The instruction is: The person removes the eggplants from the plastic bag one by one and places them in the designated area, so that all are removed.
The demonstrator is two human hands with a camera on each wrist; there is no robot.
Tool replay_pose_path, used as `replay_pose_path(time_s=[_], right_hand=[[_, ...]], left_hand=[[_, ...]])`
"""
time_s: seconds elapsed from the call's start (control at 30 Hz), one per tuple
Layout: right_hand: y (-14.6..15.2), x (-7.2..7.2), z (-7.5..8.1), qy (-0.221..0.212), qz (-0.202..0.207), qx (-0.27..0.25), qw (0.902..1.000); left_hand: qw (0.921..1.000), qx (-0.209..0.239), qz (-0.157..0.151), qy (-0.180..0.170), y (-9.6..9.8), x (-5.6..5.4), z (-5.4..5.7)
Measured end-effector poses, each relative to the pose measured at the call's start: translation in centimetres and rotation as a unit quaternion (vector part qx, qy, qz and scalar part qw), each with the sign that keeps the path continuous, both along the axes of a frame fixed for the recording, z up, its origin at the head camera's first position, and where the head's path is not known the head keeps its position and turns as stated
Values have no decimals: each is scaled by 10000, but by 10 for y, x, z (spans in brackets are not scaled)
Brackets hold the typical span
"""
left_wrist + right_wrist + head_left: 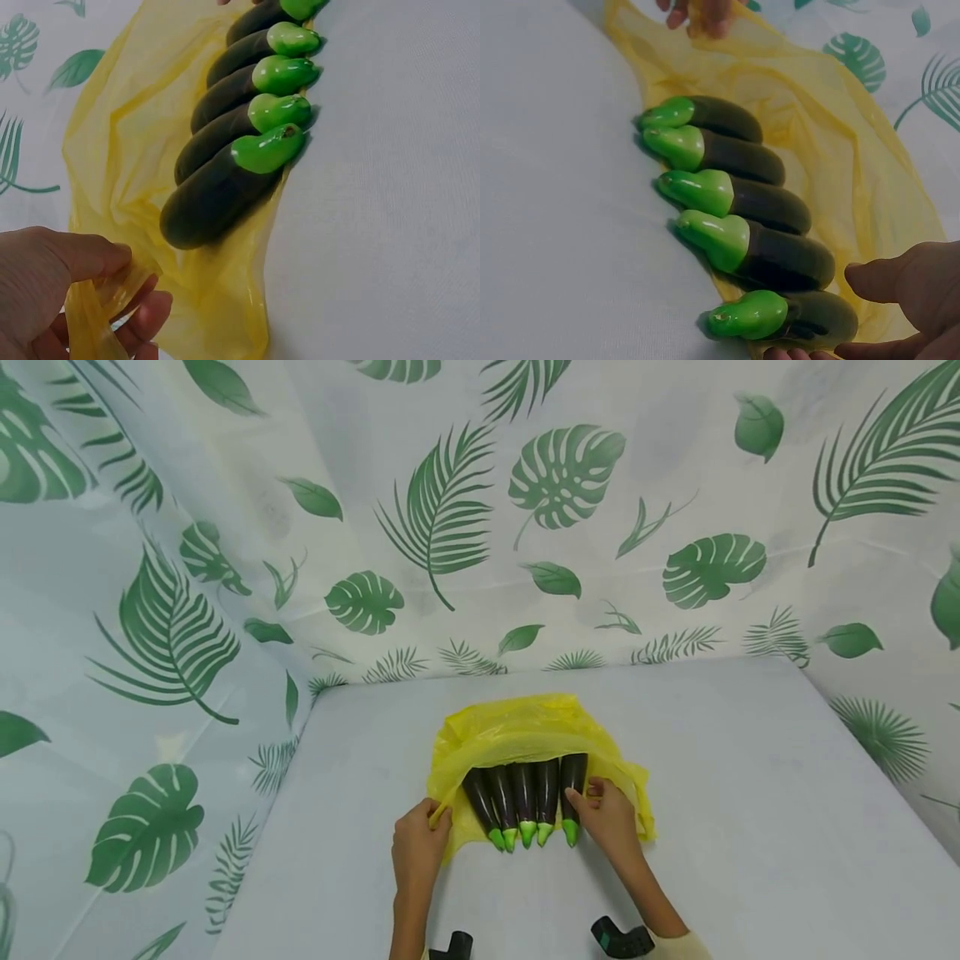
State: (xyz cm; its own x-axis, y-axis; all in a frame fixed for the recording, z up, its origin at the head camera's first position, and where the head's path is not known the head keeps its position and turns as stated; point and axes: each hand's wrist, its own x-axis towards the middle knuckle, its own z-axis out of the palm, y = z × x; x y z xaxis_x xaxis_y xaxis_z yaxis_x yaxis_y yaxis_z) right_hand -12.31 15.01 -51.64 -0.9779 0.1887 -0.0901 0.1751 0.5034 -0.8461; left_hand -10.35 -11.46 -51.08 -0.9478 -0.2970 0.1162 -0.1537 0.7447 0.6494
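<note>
Several dark purple eggplants with green caps (525,797) lie side by side in the mouth of a yellow plastic bag (517,727), caps toward the person. My left hand (422,843) pinches the bag's left edge between thumb and fingers; in the left wrist view the film (94,322) bunches inside that hand. At the right end, my right hand (611,818) is beside the outermost eggplant (821,319), which lies slightly apart from the others. Its thumb (877,279) is stretched over that eggplant's rounded end side, with the fingertips (799,354) low along its outer side.
The bag lies on a white-covered table (337,877). Behind and at the sides hang white sheets with green leaf prints (570,477). Dark wrist camera mounts (622,937) show at both forearms.
</note>
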Motion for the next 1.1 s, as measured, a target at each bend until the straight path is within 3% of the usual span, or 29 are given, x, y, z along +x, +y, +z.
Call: replay_pose_path(time_s=[0.27, 0.63, 1.1], right_hand=[[-6, -8, -3, -81, 14, 19, 10000], [-10, -14, -6, 9, -83, 394, 9992], [-6, -12, -1, -540, 76, -29, 9985]], left_hand=[[9991, 352, 164, 151, -1, 0, -6], [9978, 410, 272, 435, -2, -4, -6], [9966, 519, 256, 585, 1, -5, -10]])
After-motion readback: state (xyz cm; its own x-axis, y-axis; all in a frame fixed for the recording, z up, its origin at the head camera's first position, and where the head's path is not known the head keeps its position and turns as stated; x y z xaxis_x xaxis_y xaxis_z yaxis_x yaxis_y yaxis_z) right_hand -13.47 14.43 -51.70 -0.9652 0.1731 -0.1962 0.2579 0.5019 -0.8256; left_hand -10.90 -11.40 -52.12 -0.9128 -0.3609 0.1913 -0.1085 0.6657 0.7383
